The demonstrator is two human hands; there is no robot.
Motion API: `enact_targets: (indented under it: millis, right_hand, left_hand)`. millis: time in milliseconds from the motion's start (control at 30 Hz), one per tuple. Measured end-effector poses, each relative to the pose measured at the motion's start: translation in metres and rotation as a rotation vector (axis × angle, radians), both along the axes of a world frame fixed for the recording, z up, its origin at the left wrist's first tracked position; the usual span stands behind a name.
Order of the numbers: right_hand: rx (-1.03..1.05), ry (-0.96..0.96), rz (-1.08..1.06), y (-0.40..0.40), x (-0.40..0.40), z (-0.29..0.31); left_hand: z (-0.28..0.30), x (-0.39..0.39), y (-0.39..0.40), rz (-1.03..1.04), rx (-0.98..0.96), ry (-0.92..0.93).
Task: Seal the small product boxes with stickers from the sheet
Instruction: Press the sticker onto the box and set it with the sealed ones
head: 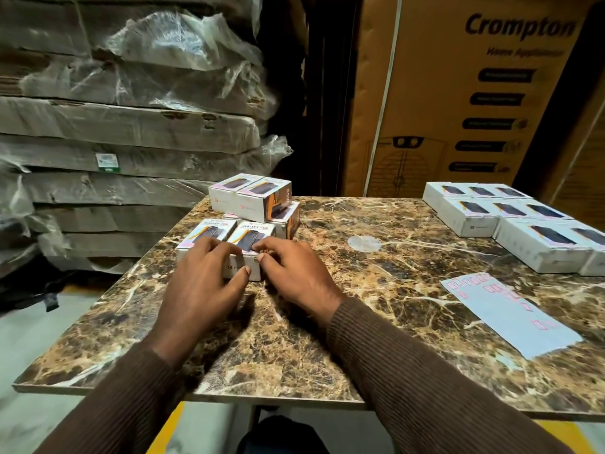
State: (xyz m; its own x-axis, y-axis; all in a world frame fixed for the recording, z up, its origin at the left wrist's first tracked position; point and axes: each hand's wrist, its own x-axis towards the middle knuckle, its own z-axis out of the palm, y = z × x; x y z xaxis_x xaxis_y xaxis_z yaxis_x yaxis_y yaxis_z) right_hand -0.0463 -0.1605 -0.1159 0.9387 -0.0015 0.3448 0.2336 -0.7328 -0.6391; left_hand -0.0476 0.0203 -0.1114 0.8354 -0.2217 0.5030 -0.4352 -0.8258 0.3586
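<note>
- The worktop (294, 339) is lying nearest, with both sleeves crossing it.
- The left hand (203, 283) is bracing the front box (244, 244), fingers spread on its lid, thumb on its near face.
- The right hand (294, 273) is pressing curled fingertips at the lid edge, probably rubbing a sticker down; press firmly across the seam.
- The sticker sheet (510, 316) is lying well right of the right hand.
- More boxes (250, 193) are stacked just beyond the hands.
</note>
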Motion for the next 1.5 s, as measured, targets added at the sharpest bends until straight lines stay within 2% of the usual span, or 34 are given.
enact_targets:
  millis: [100,267,400,533,633,867,1000,1233,1400,1500]
  right_hand:
    - [0.02,-0.024,-0.007,-0.001,-0.003,-0.002]
    - [0.02,-0.046,-0.005,-0.003,-0.013,0.002]
    - [0.029,-0.067,-0.03,-0.012,-0.024,0.007]
    - [0.054,-0.08,-0.061,-0.041,-0.044,0.011]
    - [0.092,-0.088,-0.082,-0.072,-0.066,0.009]
    - [0.037,-0.16,-0.189,-0.142,-0.108,0.009]
    - [0.027,-0.144,-0.232,-0.18,-0.115,0.011]
    - [0.048,-0.088,-0.234,-0.208,-0.11,0.017]
    - [0.08,0.138,-0.172,-0.215,-0.077,0.035]
    - [0.053,0.155,-0.151,-0.212,-0.055,0.037]
  left_hand:
    - [-0.002,0.001,-0.002,-0.009,-0.078,0.008]
    - [-0.003,0.002,-0.01,-0.016,-0.395,0.052]
    - [-0.005,0.003,-0.017,-0.083,-0.608,0.096]
    - [-0.005,-0.007,-0.037,-0.174,-0.726,0.201]
    - [-0.008,-0.02,-0.058,-0.25,-0.743,0.294]
    - [-0.003,-0.056,-0.123,-0.428,-0.739,0.448]
    - [0.001,-0.063,-0.152,-0.471,-0.708,0.454]
    - [0.006,-0.043,-0.174,-0.383,-0.691,0.419]
    - [0.0,-0.025,-0.184,-0.3,-0.713,0.442]
    - [0.0,-0.014,-0.197,-0.284,-0.702,0.485]
